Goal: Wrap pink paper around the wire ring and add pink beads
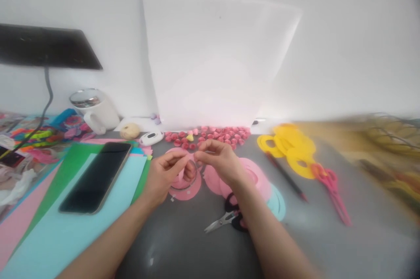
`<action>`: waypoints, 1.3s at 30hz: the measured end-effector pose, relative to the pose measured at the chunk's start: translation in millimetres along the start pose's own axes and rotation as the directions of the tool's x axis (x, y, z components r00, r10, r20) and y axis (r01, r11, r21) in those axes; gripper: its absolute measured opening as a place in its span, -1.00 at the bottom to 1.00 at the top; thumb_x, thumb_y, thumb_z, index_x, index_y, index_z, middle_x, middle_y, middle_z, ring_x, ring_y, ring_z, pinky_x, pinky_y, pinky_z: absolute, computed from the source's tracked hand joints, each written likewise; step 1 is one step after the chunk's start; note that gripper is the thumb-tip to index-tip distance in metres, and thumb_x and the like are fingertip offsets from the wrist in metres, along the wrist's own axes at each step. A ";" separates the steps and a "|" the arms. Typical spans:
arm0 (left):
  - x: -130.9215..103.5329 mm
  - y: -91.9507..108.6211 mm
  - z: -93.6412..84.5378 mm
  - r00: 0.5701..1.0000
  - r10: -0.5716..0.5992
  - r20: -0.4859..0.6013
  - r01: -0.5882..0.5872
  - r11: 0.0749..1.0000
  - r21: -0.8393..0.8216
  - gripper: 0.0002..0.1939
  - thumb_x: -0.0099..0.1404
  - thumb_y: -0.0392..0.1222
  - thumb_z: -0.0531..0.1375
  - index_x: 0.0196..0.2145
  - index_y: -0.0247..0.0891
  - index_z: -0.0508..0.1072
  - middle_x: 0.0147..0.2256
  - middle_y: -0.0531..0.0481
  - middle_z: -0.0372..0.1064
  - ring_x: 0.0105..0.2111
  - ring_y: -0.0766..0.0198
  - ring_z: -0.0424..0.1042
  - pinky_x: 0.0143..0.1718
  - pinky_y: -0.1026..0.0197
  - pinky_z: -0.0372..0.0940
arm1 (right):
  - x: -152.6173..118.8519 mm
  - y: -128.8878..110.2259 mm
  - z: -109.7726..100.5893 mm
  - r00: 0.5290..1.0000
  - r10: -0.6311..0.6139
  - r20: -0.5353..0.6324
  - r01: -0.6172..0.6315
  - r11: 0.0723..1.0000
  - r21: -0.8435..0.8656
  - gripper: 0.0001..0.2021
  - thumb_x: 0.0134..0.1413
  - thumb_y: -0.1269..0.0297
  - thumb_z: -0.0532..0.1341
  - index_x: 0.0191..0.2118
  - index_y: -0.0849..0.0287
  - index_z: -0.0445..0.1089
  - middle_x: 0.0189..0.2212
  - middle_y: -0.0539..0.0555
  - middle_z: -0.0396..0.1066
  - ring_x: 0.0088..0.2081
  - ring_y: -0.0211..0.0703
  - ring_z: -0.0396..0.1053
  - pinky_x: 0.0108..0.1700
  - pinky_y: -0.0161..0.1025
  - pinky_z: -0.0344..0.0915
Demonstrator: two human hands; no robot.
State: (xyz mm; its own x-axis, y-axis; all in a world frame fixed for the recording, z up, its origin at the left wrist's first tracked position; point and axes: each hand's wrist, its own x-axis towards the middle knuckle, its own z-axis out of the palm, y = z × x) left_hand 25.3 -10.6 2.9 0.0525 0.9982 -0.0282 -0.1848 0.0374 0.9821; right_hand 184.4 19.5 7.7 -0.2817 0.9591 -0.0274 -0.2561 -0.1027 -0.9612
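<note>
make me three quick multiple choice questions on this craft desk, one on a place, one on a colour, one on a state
1. Where does the phone lie?
A. on the coloured paper sheets
B. inside the mug
C. under the yellow rings

2. What colour are the handles of the scissors beside the yellow paper rings?
A. green
B. pink-red
C. white

3. What are the hands doing?
A. resting flat on the desk
B. gripping the black-handled scissors
C. pinching a pink paper strip between them

Answers:
1 A, the phone rests on the light blue and green sheets.
2 B, those handles show pink-red.
3 C, the left hand and right hand meet at the fingertips on a pink paper strip, while the black-handled scissors lie untouched.
</note>
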 end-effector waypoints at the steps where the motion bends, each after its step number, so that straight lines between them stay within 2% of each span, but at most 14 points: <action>1: 0.1 -0.4 -0.2 1.000 0.002 0.001 -0.002 1.000 -0.002 -0.86 0.10 -0.17 0.25 -0.39 -0.29 0.45 -0.60 0.03 0.40 -0.62 0.33 0.35 -0.57 0.27 0.30 | -0.1 -0.3 0.6 1.000 -0.011 -0.006 0.011 1.000 -0.016 -0.80 -0.29 0.26 0.39 -0.50 0.19 0.39 -0.55 -0.07 0.37 -0.49 -0.32 0.33 -0.32 -0.27 0.33; 7: 0.9 -0.6 -1.8 1.000 0.006 -0.001 -0.006 1.000 -0.008 -0.83 0.09 -0.15 0.26 -0.37 -0.29 0.47 -0.60 0.04 0.40 -0.63 0.33 0.35 -0.57 0.27 0.29 | 1.0 2.2 1.7 0.999 -0.053 -0.001 0.053 0.996 -0.071 -0.83 -0.19 0.22 0.35 -0.47 0.20 0.44 -0.55 -0.02 0.40 -0.48 -0.29 0.34 -0.31 -0.26 0.32; 13: 1.7 -0.8 -6.2 1.000 0.020 0.008 -0.020 1.000 0.001 -0.82 0.11 -0.15 0.24 -0.34 -0.30 0.49 -0.57 0.01 0.40 -0.60 0.33 0.34 -0.55 0.27 0.29 | 1.1 4.9 2.7 1.000 -0.013 -0.001 0.013 1.000 0.006 -0.77 -0.17 0.23 0.34 -0.31 0.19 0.48 -0.41 0.07 0.50 -0.37 -0.24 0.42 -0.20 -0.20 0.35; 17: 1.6 -0.2 -6.9 0.999 0.026 0.034 -0.027 0.999 0.029 -0.83 0.13 -0.14 0.22 -0.35 -0.29 0.48 -0.62 0.05 0.35 -0.61 0.35 0.31 -0.55 0.29 0.28 | 0.9 5.3 1.9 0.999 -0.042 -0.016 0.042 0.999 -0.004 -0.79 -0.20 0.23 0.36 -0.36 0.17 0.49 -0.47 0.04 0.49 -0.40 -0.23 0.42 -0.21 -0.19 0.35; 23: 1.8 0.5 -6.7 1.000 0.011 0.015 -0.012 0.999 0.043 -0.81 0.11 -0.14 0.24 -0.34 -0.29 0.49 -0.62 0.06 0.36 -0.62 0.35 0.31 -0.53 0.29 0.30 | -0.3 3.6 2.8 0.997 -0.056 0.045 0.058 0.997 -0.051 -0.86 -0.20 0.29 0.35 -0.42 0.19 0.47 -0.51 0.00 0.45 -0.45 -0.28 0.38 -0.31 -0.26 0.34; 28: 2.6 -1.3 -7.6 0.999 0.031 0.030 -0.032 0.999 0.037 -0.80 0.12 -0.14 0.23 -0.33 -0.32 0.47 -0.62 0.05 0.36 -0.62 0.36 0.30 -0.55 0.29 0.27 | 2.7 4.7 0.9 0.987 -0.055 -0.150 0.044 0.996 -0.078 -0.81 -0.23 0.25 0.36 -0.41 0.21 0.47 -0.52 0.02 0.46 -0.45 -0.26 0.39 -0.27 -0.21 0.36; 30: 2.7 -1.4 -7.7 0.999 0.029 0.035 -0.030 0.999 0.043 -0.81 0.13 -0.15 0.22 -0.34 -0.34 0.46 -0.61 0.04 0.36 -0.62 0.36 0.30 -0.54 0.29 0.26 | 3.5 5.2 -0.3 0.981 -0.057 -0.188 0.040 0.995 -0.096 -0.80 -0.25 0.23 0.36 -0.41 0.21 0.48 -0.51 0.03 0.47 -0.44 -0.23 0.40 -0.25 -0.19 0.37; 39: 2.7 1.3 -7.1 0.998 0.000 0.056 -0.001 1.000 0.030 -0.81 0.15 -0.16 0.22 -0.30 -0.33 0.44 -0.58 0.03 0.38 -0.60 0.36 0.32 -0.55 0.30 0.25 | 8.2 11.4 -5.6 0.993 -0.057 -0.099 0.064 0.996 0.063 -0.74 -0.23 0.21 0.37 -0.33 0.19 0.50 -0.44 0.05 0.50 -0.39 -0.22 0.43 -0.14 -0.13 0.36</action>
State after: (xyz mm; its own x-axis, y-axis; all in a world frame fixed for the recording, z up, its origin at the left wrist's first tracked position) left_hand 18.2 -7.6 2.8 0.1070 0.9941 -0.0181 -0.1555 0.0347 0.9872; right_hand 184.3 27.6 -5.0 -0.1740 0.9847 0.0009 -0.3315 -0.0577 -0.9417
